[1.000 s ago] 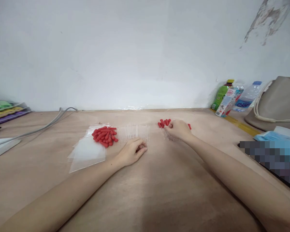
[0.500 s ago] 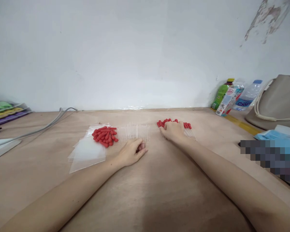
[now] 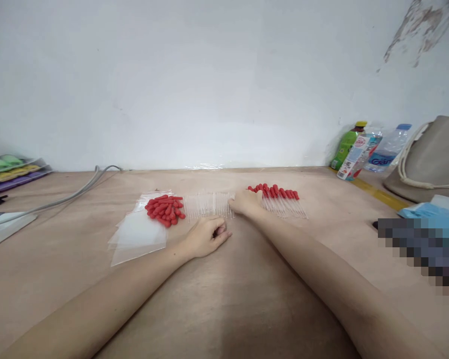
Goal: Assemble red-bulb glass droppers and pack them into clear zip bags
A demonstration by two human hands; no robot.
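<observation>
My left hand (image 3: pixel 206 237) rests on the table with its fingers curled in and nothing visible in them. Just beyond it lies a row of clear glass dropper tubes (image 3: pixel 209 204). At the right end of that row, my right hand (image 3: pixel 247 202) reaches down with its fingers drawn together; whether a tube is between the fingertips is hidden. To the right of this hand, droppers (image 3: pixel 282 202) with red bulbs lie side by side, tubes toward me. A heap of loose red rubber bulbs (image 3: pixel 164 210) sits left of the tubes, partly on clear plastic bags (image 3: pixel 138 237).
A grey cable (image 3: pixel 83 189) and a tray of coloured items (image 3: pixel 11 174) are at the left. Bottles (image 3: pixel 347 144), a carton (image 3: pixel 355 158), a beige bag (image 3: pixel 426 159) and a blue packet (image 3: pixel 422 212) stand or lie at the right. A wall (image 3: pixel 209 99) closes off the back.
My right hand has moved left from the red-bulbed droppers to the end of the glass tube row, uncovering more of the droppers. My left hand has stayed put.
</observation>
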